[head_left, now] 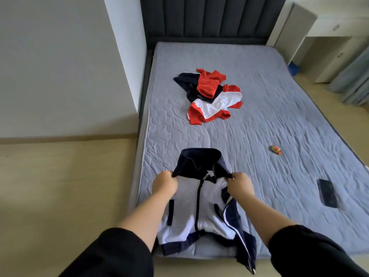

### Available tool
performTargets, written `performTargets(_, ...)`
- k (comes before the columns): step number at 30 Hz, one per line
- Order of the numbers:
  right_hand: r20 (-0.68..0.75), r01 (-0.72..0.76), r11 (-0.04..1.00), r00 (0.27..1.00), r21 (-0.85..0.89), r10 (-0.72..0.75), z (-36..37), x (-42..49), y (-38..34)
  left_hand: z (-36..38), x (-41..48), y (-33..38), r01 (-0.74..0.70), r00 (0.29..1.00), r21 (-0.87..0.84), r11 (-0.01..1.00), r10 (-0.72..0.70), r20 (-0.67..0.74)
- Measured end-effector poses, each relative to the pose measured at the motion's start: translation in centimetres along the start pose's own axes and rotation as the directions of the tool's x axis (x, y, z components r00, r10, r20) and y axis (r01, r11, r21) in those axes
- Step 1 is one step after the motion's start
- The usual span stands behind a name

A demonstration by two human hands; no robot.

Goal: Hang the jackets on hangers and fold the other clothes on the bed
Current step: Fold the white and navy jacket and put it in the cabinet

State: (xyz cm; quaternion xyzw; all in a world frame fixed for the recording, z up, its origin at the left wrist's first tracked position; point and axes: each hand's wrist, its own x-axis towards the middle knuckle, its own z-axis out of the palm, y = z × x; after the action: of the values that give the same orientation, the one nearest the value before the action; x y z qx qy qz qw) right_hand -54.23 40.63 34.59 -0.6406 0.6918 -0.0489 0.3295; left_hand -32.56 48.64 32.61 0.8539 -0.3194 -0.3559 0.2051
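A white and navy zip jacket (201, 208) is held up over the near end of the bed (279, 116). My left hand (164, 184) grips its left shoulder just below the navy collar. My right hand (239, 185) grips the right shoulder. The jacket's hem touches the mattress, and one navy sleeve hangs over the bed's near edge. Farther up the bed lies a crumpled pile of red, white and navy clothes (209, 94). No hanger is in view.
A small yellow and red toy car (276, 150) sits on the mattress to the right. A dark phone (327, 193) lies near the right edge. Beige floor runs along the bed's left side, below a white wall. White cabinets stand at the far right.
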Motion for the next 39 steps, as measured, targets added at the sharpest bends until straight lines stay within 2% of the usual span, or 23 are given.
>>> performTargets(6,-0.08,-0.017,0.996,0.997,0.093,0.024,12.4,6.7,7.7,11.4,7.8,-6.8,-0.096,0.995,-0.033,0.995,0.095,-0.044)
performTargets(11,0.009,0.027,1.0,1.0,-0.003,-0.027,25.5,11.5,13.9,21.3,14.0,-15.5,-0.112,0.994,-0.027,0.993,0.111,-0.011)
performTargets(15,-0.153,0.062,0.998,0.986,0.003,-0.06,31.5,13.6,16.0,25.0,18.2,-19.2,-0.118,0.989,-0.155,0.981,0.103,-0.106)
performTargets(18,-0.148,0.05,0.997,0.988,0.055,-0.042,30.8,15.8,14.6,24.3,20.0,-18.0,-0.111,0.988,-0.224,0.968,0.084,-0.129)
performTargets(21,-0.128,0.037,0.992,0.992,0.118,-0.022,26.3,19.8,11.0,21.5,21.5,-12.9,-0.131,0.98,-0.411,0.902,0.055,-0.192)
performTargets(23,-0.245,0.169,0.966,0.962,0.193,-0.119,22.3,21.6,7.5,19.2,22.5,-9.1,-0.211,0.967,-0.607,0.766,0.074,-0.243)
performTargets(25,-0.274,0.331,0.899,0.927,0.285,-0.255,19.7,22.0,4.8,18.1,23.3,-6.4,-0.263,0.965,-0.69,0.674,0.202,-0.17)
performTargets(26,-0.247,0.358,0.882,0.925,0.305,-0.29,19.4,21.8,4.4,18.3,23.1,-5.9,-0.282,0.955,-0.665,0.691,0.268,-0.127)
performTargets(28,-0.16,0.348,0.885,0.936,0.308,-0.313,20.7,21.1,5.1,19.6,22.5,-6.6,-0.361,0.921,-0.494,0.791,0.384,-0.059)
performTargets(30,-0.098,0.37,0.9,0.929,0.231,-0.356,23.6,21.1,7.7,22.0,21.9,-9.1,-0.465,0.885,-0.162,0.87,0.464,-0.044)
performTargets(32,0.022,0.364,0.93,0.932,-0.057,-0.363,26.3,21.3,10.4,24.3,21.5,-11.7,-0.465,0.874,0.279,0.84,0.487,-0.009)
performTargets(34,0.077,0.341,0.899,0.94,-0.275,-0.332,28.1,21.3,12.8,26.2,20.8,-13.2,-0.37,0.895,0.624,0.688,0.445,0.04)
performTargets(36,0.086,0.381,0.873,0.924,-0.305,-0.373,29.3,21.2,14.9,27.7,20.1,-13.9,-0.32,0.908,0.723,0.613,0.416,0.049)
performTargets(39,0.089,0.449,0.871,0.894,-0.199,-0.44,30.1,20.9,17.3,29.6,19.2,-14.1,-0.318,0.906,0.723,0.613,0.422,0.041)
